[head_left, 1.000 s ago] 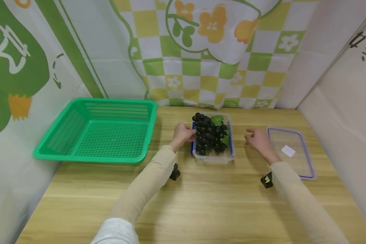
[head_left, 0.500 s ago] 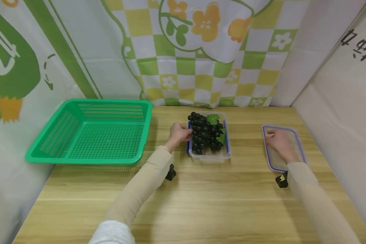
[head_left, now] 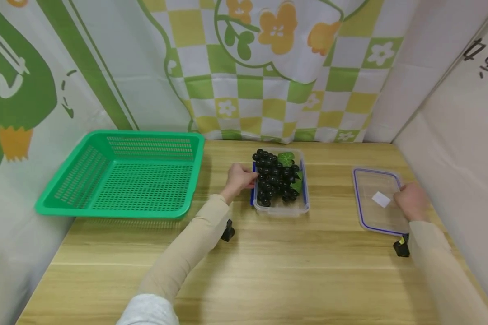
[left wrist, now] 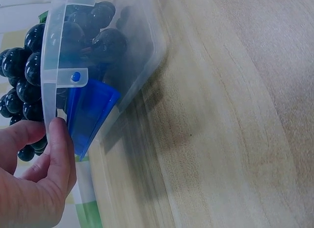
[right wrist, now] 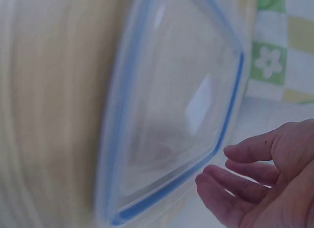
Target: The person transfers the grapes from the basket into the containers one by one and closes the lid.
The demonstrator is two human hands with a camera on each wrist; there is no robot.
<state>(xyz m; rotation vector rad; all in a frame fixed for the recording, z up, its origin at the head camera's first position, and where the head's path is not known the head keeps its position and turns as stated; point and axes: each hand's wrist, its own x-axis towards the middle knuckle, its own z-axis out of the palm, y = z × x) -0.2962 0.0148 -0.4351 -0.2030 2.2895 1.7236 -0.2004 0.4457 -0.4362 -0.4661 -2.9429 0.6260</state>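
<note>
My left hand (head_left: 239, 178) pinches the left rim of a clear plastic food container (head_left: 282, 210), thumb inside and fingers outside. A bunch of black grapes (head_left: 271, 176) with green leaves (head_left: 286, 159) fills it. In the left wrist view, a blue locking flap (left wrist: 91, 115) hangs folded down beside the fingers. To the right lies the container's clear lid (head_left: 377, 220) with a blue seal and a white label (head_left: 381, 199). My right hand (head_left: 411, 201) is at the lid's right edge. The right wrist view shows its fingers (right wrist: 221, 198) loosely bent and spread from the thumb, close to the lid's corner.
A green plastic basket (head_left: 146, 189) stands on the wooden table (head_left: 293, 271) at the left. Behind is a checkered cloth (head_left: 252, 90); white side walls (head_left: 459, 149) close in the table. A black wrist mount (head_left: 401, 247) hangs under the right forearm.
My right hand has moved rightward from the gap between container and lid, across over the lid, to the lid's right edge. My left hand keeps its hold on the container rim.
</note>
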